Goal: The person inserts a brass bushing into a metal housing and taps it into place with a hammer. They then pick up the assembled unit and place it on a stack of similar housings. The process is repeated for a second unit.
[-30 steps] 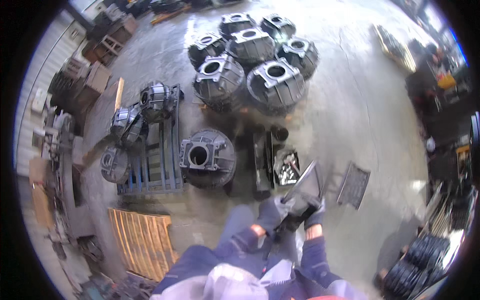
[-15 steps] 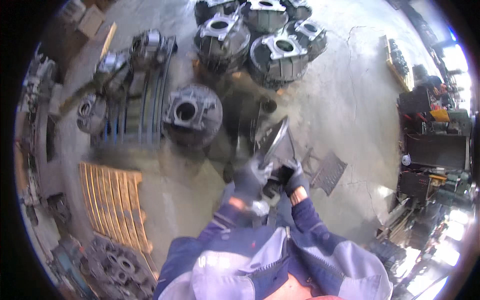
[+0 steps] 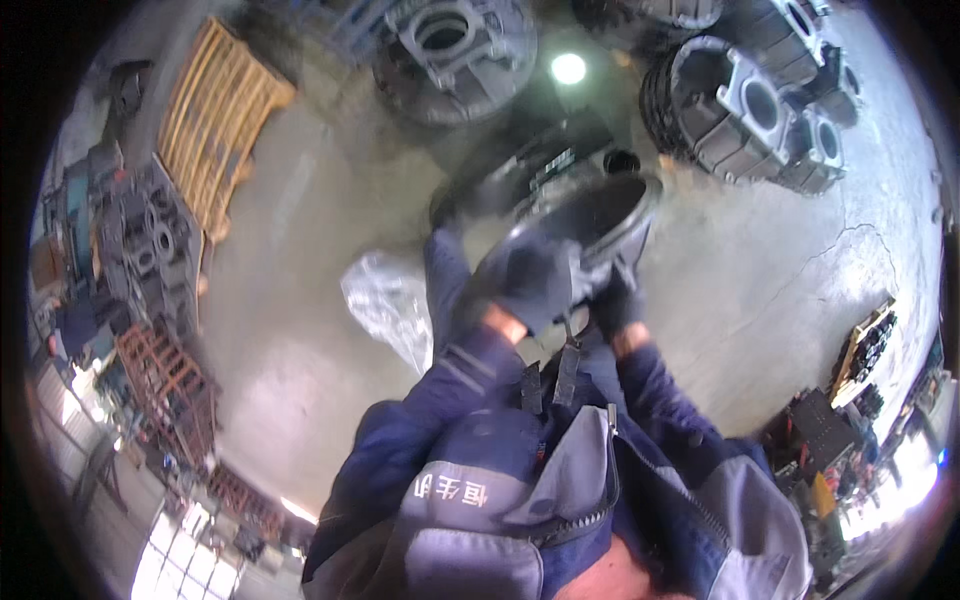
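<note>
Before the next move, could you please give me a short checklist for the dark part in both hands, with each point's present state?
1. Left grip on the part: ok; gloved and holding its near side.
2. Right grip on the part: ok; also gloved, to the right of the left one.
3. Inside of the part free of loose bits: cannot tell; too dark.
4. Part apart from the large round housing: ok; floor shows between them.
5. Footing on the left: not ok, I'd say; a clear plastic sheet lies beside the left leg and might be slippery.
</note>
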`<action>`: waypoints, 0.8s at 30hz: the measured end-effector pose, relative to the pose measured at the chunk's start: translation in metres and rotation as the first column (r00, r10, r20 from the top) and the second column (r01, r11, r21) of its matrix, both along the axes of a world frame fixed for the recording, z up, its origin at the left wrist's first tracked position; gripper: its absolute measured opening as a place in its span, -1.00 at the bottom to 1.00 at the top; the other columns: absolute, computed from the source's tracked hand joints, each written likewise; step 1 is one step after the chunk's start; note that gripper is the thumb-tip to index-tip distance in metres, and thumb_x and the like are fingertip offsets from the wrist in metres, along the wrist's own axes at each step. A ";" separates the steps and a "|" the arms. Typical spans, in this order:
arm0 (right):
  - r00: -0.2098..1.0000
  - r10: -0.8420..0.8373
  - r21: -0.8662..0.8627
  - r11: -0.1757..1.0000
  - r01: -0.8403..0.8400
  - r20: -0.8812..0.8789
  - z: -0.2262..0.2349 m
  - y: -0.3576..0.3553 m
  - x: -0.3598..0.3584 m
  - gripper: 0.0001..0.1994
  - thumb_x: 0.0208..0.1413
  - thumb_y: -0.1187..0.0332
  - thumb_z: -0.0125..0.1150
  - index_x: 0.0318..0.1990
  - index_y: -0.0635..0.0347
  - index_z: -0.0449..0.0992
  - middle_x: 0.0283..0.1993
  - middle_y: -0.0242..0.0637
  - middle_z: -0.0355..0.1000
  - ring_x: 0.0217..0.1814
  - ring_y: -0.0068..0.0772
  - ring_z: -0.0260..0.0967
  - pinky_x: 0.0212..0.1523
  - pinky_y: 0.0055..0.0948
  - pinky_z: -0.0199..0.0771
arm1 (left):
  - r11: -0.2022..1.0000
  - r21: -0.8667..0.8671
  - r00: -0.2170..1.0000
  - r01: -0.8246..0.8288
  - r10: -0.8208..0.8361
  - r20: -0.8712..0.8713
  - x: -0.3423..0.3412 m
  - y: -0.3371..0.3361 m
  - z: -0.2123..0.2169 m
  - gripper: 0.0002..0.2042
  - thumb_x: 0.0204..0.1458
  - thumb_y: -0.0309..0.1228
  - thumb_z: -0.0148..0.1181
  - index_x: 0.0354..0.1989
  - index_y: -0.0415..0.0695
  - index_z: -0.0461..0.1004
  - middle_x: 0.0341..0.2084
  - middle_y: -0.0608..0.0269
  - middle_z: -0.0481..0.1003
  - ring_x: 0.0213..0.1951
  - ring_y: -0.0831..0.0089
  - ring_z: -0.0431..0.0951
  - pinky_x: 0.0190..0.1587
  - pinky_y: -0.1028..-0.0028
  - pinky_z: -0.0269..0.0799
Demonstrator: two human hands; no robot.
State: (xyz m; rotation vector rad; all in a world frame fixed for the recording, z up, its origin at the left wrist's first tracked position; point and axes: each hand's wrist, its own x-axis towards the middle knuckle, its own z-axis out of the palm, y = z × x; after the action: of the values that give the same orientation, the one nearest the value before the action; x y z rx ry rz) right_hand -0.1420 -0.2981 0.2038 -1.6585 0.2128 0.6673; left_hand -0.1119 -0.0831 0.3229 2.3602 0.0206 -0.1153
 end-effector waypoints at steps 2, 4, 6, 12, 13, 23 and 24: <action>0.808 0.476 -0.605 0.772 -0.195 0.348 -0.011 -0.018 0.017 -0.44 -0.09 0.43 0.42 0.16 0.30 0.49 0.11 -0.02 0.53 0.22 -0.03 0.46 0.25 -0.21 0.46 | 0.995 -0.027 0.984 -0.092 0.087 -0.154 -0.005 -0.021 -0.024 -0.69 0.00 -0.15 0.41 -0.45 -0.19 0.61 -0.46 0.03 0.63 -0.51 0.07 0.62 -0.39 0.20 0.55; 0.842 0.386 -0.483 0.857 -0.177 0.377 -0.019 -0.023 0.035 -0.46 -0.12 0.52 0.40 0.13 0.28 0.53 0.09 -0.12 0.56 0.19 -0.18 0.50 0.24 -0.26 0.48 | 0.984 -0.101 0.985 -0.149 0.140 -0.097 0.003 -0.026 -0.054 -0.74 0.01 -0.20 0.40 -0.45 -0.17 0.61 -0.48 0.05 0.63 -0.50 0.10 0.64 -0.41 0.22 0.56; 0.799 0.446 -0.495 0.841 -0.220 0.403 -0.026 -0.021 0.052 -0.47 -0.13 0.54 0.40 0.12 0.29 0.54 0.07 -0.10 0.56 0.16 -0.20 0.51 0.21 -0.28 0.51 | 0.961 -0.180 0.977 -0.210 0.199 -0.078 0.009 -0.027 -0.079 -0.77 0.01 -0.22 0.40 -0.44 -0.14 0.61 -0.50 0.05 0.63 -0.49 0.12 0.66 -0.41 0.24 0.56; 0.891 0.382 -0.468 0.852 -0.235 0.248 -0.093 0.012 0.101 -0.37 -0.03 0.34 0.45 0.24 0.26 0.41 0.00 -0.06 0.57 0.06 -0.17 0.53 0.08 -0.22 0.54 | 0.988 0.085 0.991 -0.133 0.130 0.037 0.058 -0.005 -0.136 -0.67 0.00 -0.09 0.40 -0.44 -0.14 0.63 -0.49 -0.01 0.63 -0.46 0.10 0.67 -0.40 0.23 0.57; 0.831 0.420 -0.495 0.844 -0.209 0.364 -0.111 0.019 0.107 -0.36 0.02 0.32 0.44 0.28 0.24 0.38 0.01 -0.08 0.57 0.06 -0.23 0.52 0.07 -0.25 0.54 | 0.988 0.033 0.989 -0.149 0.150 -0.006 0.069 0.002 -0.147 -0.58 0.01 0.03 0.39 -0.45 -0.15 0.63 -0.51 -0.03 0.62 -0.44 0.07 0.67 -0.39 0.21 0.56; 0.827 -0.093 0.555 0.699 0.450 -0.554 -0.287 0.084 0.154 -0.52 0.33 0.17 -0.05 0.34 0.12 0.37 0.34 -0.20 0.40 0.36 -0.11 0.33 0.36 -0.05 0.36 | 0.939 0.344 0.996 -0.003 -0.029 0.090 0.146 0.074 -0.300 -0.33 0.23 0.26 0.00 -0.55 -0.14 0.63 -0.63 -0.01 0.57 -0.52 0.00 0.61 -0.43 0.09 0.50; 0.908 -0.078 0.546 0.776 0.315 -0.412 -0.297 0.088 0.155 -0.53 0.33 0.23 0.02 0.35 0.15 0.36 0.34 -0.19 0.40 0.36 -0.15 0.34 0.36 -0.10 0.38 | 0.932 0.363 0.993 0.004 -0.047 0.109 0.149 0.076 -0.311 -0.33 0.21 0.27 0.01 -0.56 -0.13 0.63 -0.60 -0.01 0.58 -0.49 0.02 0.63 -0.42 0.11 0.50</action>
State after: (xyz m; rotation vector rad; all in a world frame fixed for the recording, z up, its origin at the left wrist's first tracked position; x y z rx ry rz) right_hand 0.0133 -0.2098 -0.0930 -0.8651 0.3967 0.7806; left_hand 0.0372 -0.0072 0.0121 2.7340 -0.0493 0.0168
